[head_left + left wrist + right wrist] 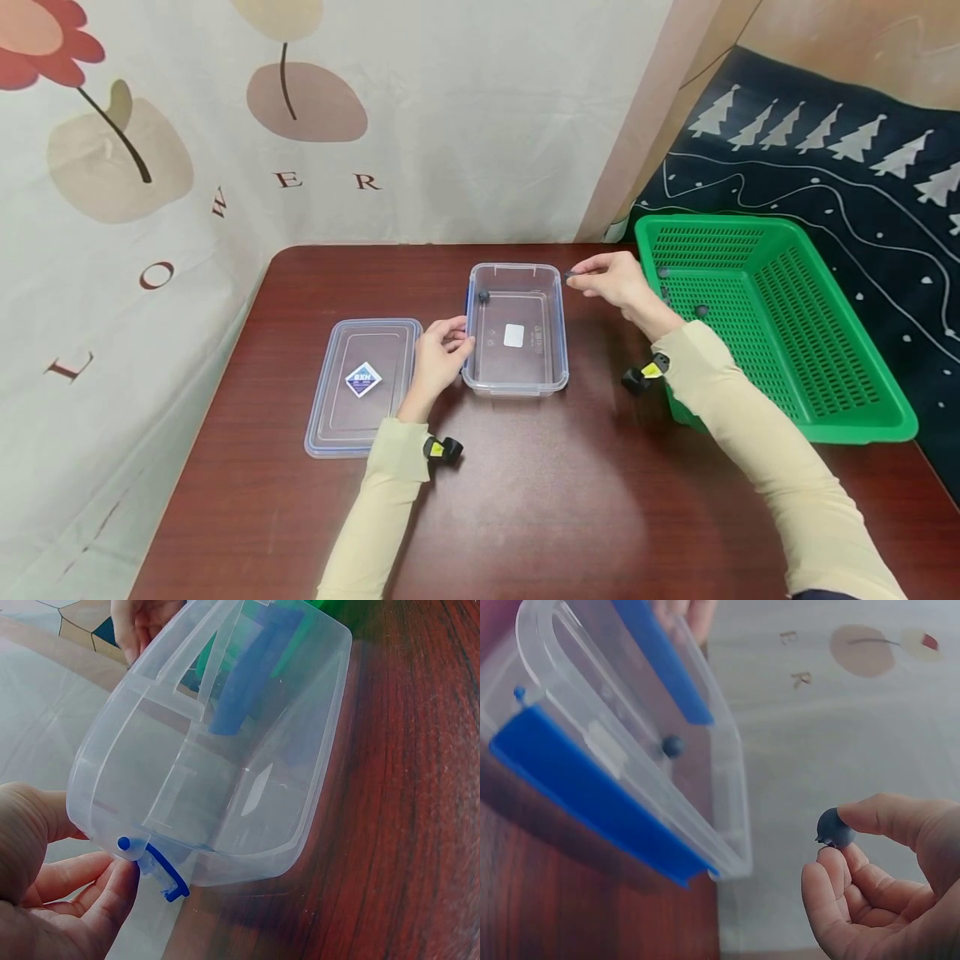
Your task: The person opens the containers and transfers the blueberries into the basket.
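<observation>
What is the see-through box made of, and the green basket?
The see-through box looks like clear, glossy plastic: the table shows through its walls, and it has blue clips. The green basket looks like stiff moulded plastic, with rows of slots in its walls.

Lid [363,383] beside flowered curtain [150,167]

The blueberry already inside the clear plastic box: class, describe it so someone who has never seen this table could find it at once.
Start at the dark red table and find the clear plastic box without a lid between the two hands. The blueberry lies alone in its far left corner. Unlike the berry pinched in the right hand or those in the green basket, it rests on the box floor.
</observation>
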The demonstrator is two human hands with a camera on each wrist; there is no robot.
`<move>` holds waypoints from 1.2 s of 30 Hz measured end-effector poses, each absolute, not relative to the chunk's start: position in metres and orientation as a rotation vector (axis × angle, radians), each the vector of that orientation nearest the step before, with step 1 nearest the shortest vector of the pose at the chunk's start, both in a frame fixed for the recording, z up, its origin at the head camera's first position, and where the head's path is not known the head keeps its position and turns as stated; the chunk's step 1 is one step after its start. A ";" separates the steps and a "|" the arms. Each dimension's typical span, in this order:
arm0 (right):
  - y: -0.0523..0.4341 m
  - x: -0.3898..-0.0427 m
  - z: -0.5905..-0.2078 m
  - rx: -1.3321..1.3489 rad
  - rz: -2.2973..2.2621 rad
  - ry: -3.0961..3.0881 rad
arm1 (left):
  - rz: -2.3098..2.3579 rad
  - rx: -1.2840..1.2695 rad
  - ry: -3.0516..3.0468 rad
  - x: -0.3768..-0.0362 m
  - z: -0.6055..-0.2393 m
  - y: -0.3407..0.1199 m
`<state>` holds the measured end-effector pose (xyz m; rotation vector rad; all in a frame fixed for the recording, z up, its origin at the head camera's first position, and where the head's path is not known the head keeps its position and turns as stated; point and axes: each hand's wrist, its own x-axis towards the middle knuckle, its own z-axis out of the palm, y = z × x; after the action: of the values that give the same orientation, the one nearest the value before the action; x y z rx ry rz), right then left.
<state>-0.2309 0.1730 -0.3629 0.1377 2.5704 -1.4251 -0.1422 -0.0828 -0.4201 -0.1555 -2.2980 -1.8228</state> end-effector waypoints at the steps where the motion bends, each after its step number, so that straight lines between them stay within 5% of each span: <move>1: 0.178 -0.230 -0.361 0.137 -1.435 2.567 | -1.823 -0.153 -2.300 -0.142 -0.420 -0.083; 36: 0.319 -0.203 -0.354 0.354 -1.828 2.454 | -1.816 -0.134 -2.312 -0.143 -0.420 -0.082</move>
<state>-0.2032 0.3189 -0.3542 0.3545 2.4537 -1.8281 -0.1426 -0.0821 -0.4201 -0.1339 -2.3115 -1.8163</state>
